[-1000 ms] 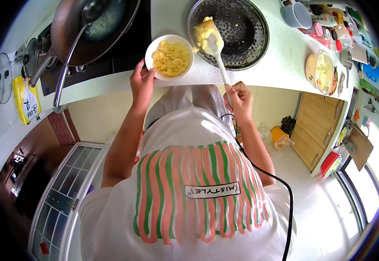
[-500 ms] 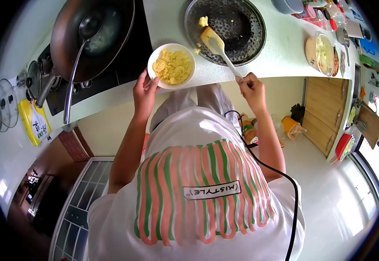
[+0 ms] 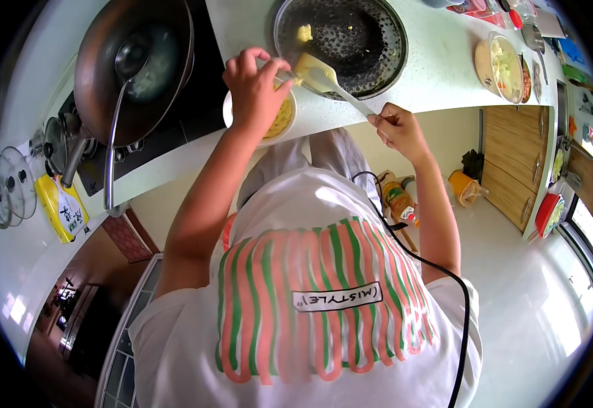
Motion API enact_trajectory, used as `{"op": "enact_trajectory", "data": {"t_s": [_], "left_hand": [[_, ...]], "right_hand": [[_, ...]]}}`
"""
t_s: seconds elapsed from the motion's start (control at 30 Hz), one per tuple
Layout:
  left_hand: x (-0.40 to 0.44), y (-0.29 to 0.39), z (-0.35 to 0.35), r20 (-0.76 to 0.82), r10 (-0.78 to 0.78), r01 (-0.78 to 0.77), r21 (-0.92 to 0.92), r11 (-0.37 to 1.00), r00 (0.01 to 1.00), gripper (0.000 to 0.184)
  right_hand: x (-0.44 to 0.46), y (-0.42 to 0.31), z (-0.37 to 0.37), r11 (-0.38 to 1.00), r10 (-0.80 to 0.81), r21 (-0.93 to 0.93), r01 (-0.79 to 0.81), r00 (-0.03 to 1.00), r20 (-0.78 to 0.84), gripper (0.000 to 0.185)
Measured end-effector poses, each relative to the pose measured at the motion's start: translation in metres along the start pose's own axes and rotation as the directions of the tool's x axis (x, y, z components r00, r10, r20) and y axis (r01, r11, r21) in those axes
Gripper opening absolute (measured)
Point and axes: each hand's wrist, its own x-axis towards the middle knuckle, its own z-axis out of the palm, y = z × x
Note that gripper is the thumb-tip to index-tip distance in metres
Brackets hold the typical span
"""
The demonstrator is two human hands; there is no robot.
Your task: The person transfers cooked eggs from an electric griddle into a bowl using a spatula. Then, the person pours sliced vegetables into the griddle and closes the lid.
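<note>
My left hand (image 3: 256, 88) is over the white bowl (image 3: 285, 132) and hides most of it. Its thumb and fingertips come together at the edge of the spatula's head, beside a bit of yellow food; whether they grip anything is too small to tell. Yellow egg-like pieces (image 3: 283, 117) show in the bowl. My right hand (image 3: 398, 129) is closed on the handle of a pale spatula (image 3: 320, 78), whose head lies at the near left rim of the dark round pan (image 3: 378, 47). One yellow piece (image 3: 304, 32) sits inside the pan.
At the left, a wok (image 3: 92, 75) with a metal ladle (image 3: 117, 126) in it stands on the black stove. Glass lids and a yellow packet (image 3: 60, 207) lie near the left. A tub of chopped food (image 3: 504, 71) stands at the right of the counter.
My left hand has let go of the bowl's rim and moved up over the bowl to the spatula's head. The spatula has shifted left and down, and most food has left its head.
</note>
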Motion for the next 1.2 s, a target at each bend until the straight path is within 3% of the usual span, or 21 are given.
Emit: {"op": "enact_trajectory", "data": {"t_s": [0.3,0.63,0.77,0.87,0.9,1.0,1.13,1.17,1.2], "left_hand": [[0.017,-0.001,0.012,0.109,0.070,-0.070,-0.002,0.998,0.992,0.031],[0.018,0.001,0.014,0.001,0.055,-0.055,-0.043,0.998,0.998,0.028],[0.011,0.002,-0.022,-0.043,0.003,-0.005,-0.027,1.000,0.999,0.026],[-0.009,0.001,-0.059,-0.069,-0.043,0.036,-0.095,0.995,0.997,0.021],[-0.021,-0.007,-0.066,-0.057,-0.061,0.056,-0.084,0.995,0.997,0.021],[-0.064,-0.037,-0.066,0.007,-0.143,0.143,-0.075,0.987,0.990,0.022],[-0.093,-0.047,-0.059,0.004,-0.298,0.296,-0.139,0.945,0.954,0.023],[-0.102,-0.054,-0.054,0.027,-0.329,0.330,-0.065,0.942,0.944,0.030],[-0.112,-0.059,-0.043,0.073,-0.447,0.450,-0.258,0.855,0.891,0.032]], "right_hand": [[-0.008,0.012,-0.001,0.993,0.031,0.110,-0.034,0.999,0.025,0.030],[-0.011,0.012,0.002,0.989,0.035,0.140,-0.041,0.998,0.044,0.028],[-0.027,-0.006,0.011,0.992,0.017,0.122,-0.026,0.997,0.076,0.025],[-0.040,-0.007,0.023,0.996,-0.089,0.033,0.086,0.991,0.103,0.025],[-0.044,-0.013,0.026,0.954,-0.215,-0.198,0.226,0.974,0.078,0.024],[-0.056,-0.038,0.034,0.740,-0.411,-0.587,0.330,0.912,-0.006,0.023],[-0.047,-0.044,0.021,0.900,-0.254,-0.397,0.179,0.956,-0.144,0.021],[-0.037,-0.036,0.020,0.917,-0.269,-0.358,0.174,0.934,-0.235,0.023],[-0.027,-0.033,0.018,0.923,-0.260,-0.356,0.147,0.920,-0.295,0.024]]}}
